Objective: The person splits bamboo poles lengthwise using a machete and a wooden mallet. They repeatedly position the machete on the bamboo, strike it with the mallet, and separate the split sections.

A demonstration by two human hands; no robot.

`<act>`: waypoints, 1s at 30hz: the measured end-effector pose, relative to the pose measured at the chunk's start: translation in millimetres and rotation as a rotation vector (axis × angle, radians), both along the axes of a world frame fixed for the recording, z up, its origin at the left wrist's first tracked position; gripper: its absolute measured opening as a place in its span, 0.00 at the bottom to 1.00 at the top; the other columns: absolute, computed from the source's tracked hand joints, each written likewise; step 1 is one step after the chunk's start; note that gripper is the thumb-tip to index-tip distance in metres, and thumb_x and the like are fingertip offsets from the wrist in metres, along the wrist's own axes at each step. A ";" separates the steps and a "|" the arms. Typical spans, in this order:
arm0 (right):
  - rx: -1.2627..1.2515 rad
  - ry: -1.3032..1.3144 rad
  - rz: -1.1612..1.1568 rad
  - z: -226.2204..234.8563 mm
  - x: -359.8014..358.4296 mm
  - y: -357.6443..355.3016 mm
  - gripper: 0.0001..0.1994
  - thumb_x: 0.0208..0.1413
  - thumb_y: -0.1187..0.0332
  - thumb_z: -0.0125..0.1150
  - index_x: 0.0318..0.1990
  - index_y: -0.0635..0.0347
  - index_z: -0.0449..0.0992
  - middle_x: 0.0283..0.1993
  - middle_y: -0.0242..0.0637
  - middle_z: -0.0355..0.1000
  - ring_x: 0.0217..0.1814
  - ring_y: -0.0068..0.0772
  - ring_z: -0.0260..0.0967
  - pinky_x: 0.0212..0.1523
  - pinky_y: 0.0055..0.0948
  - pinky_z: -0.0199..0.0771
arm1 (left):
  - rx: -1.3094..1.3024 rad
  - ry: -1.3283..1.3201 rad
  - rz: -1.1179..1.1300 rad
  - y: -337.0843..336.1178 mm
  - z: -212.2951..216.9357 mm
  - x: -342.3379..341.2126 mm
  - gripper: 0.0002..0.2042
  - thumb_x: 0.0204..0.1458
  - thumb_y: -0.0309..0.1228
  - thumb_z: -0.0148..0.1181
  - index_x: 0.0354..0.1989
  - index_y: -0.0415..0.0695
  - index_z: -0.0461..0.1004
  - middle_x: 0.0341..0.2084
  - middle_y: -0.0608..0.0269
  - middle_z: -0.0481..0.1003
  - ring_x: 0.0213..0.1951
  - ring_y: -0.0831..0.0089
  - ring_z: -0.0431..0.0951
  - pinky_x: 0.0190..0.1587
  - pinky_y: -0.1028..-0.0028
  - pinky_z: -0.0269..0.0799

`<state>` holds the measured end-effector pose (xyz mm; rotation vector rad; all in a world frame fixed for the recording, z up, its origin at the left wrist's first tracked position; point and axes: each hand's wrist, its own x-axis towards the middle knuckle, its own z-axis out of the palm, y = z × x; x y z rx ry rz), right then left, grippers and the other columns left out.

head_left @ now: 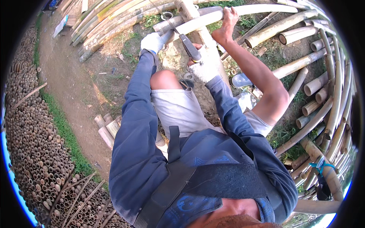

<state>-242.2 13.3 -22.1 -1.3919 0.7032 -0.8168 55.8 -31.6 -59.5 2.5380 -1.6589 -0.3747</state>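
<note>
My left hand [153, 41], in a white glove, is closed around the near-left end of a pale bamboo pole [199, 22]. In my right hand [207, 64], also gloved, is the dark handle of a hand saw [187, 45]. Its thin blade slants up and to the left, passing across the pole just beyond my left hand. I cannot tell how deep the blade sits in the bamboo. My bare right foot [228, 26] rests on top of the pole, to the right of the saw. Beneath the pole is a wooden support [187, 9].
Long bamboo poles [114, 21] lie at the far left, and more poles [300, 35] spread along the right. A large stack of cut bamboo pieces [45, 152] fills the left side. A clear plastic bottle [240, 80] lies by my right leg; short bamboo pieces [107, 133] lie by my left arm.
</note>
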 end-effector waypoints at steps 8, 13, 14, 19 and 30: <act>0.660 -0.488 0.150 13.5 -127.6 92.1 0.29 0.55 0.72 0.65 0.66 0.58 0.70 0.52 0.36 0.75 0.50 0.34 0.77 0.55 0.34 0.78 | -0.113 -0.171 -0.180 -7.9 -25.0 15.1 0.24 0.69 0.54 0.49 0.44 0.52 0.88 0.40 0.52 0.87 0.43 0.51 0.87 0.48 0.54 0.81; -0.051 0.146 -0.054 31.4 -48.6 20.2 0.28 0.56 0.73 0.68 0.65 0.59 0.70 0.51 0.37 0.76 0.47 0.33 0.77 0.50 0.31 0.79 | -0.131 -0.189 -0.268 -0.1 -13.2 10.3 0.32 0.57 0.63 0.64 0.47 0.42 0.82 0.39 0.45 0.86 0.42 0.48 0.87 0.46 0.54 0.83; 0.101 0.031 -0.032 30.2 -21.9 -6.7 0.28 0.55 0.73 0.69 0.64 0.59 0.70 0.50 0.37 0.77 0.46 0.32 0.77 0.47 0.30 0.79 | -0.146 -0.170 -0.252 0.0 -8.6 6.7 0.33 0.54 0.64 0.66 0.51 0.42 0.82 0.40 0.45 0.86 0.43 0.49 0.87 0.47 0.55 0.83; -0.301 0.271 -0.059 18.3 8.9 -35.0 0.30 0.53 0.71 0.70 0.66 0.57 0.70 0.53 0.41 0.78 0.55 0.42 0.78 0.57 0.36 0.77 | 0.002 -0.144 -0.198 -3.4 9.0 3.0 0.44 0.44 0.66 0.74 0.63 0.45 0.77 0.45 0.46 0.86 0.48 0.49 0.87 0.52 0.55 0.83; -0.106 0.306 -0.091 31.7 -65.3 33.6 0.33 0.55 0.74 0.64 0.71 0.55 0.68 0.53 0.40 0.77 0.51 0.36 0.77 0.61 0.36 0.76 | 0.083 -0.169 -0.205 -4.5 6.3 2.7 0.41 0.46 0.59 0.76 0.64 0.44 0.77 0.46 0.46 0.86 0.49 0.50 0.87 0.54 0.55 0.83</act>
